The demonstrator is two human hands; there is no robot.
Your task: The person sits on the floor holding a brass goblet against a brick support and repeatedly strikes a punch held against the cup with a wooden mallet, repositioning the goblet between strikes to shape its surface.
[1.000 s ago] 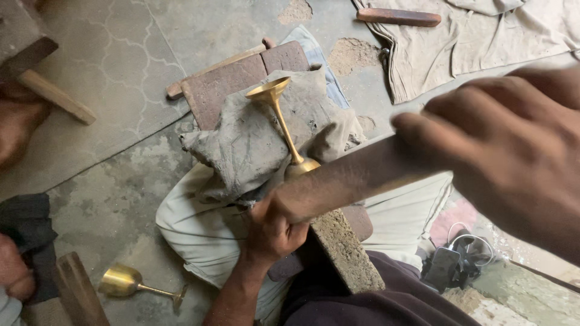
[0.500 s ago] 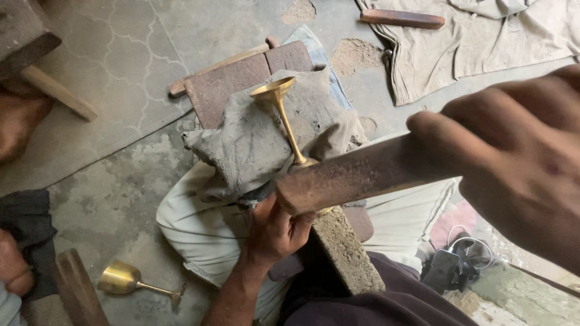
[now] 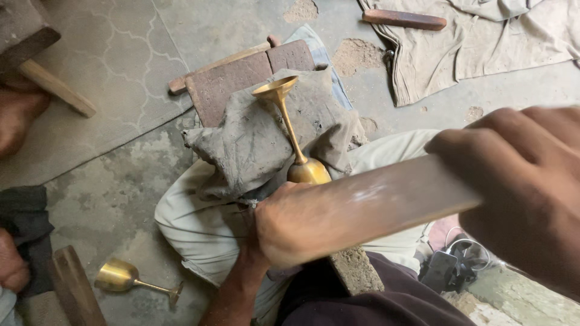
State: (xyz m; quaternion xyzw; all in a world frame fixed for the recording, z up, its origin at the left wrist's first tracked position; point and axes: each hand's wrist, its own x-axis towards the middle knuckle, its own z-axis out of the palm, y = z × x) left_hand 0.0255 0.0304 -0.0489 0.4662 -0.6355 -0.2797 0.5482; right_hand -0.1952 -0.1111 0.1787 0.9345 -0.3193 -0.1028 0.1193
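The left hand (image 3: 289, 226) closes its grip around the bowl end of a brass goblet (image 3: 296, 136), which lies tilted on a grey cloth (image 3: 254, 139) with its stem running up and away and its flared foot uppermost. The right hand (image 3: 519, 187), close to the camera and blurred, grips one end of a long flat bar (image 3: 386, 202), whose other end crosses over the left hand just below the goblet's bowl. The cloth is draped over a reddish brick (image 3: 241, 78) and a knee in pale trousers (image 3: 193, 223). On the concrete floor (image 3: 121, 181) to the lower left lies a second brass goblet (image 3: 130, 279) on its side. Further off, a beige sheet (image 3: 471, 42) is spread on the floor, with a wooden piece (image 3: 405, 19) on it.
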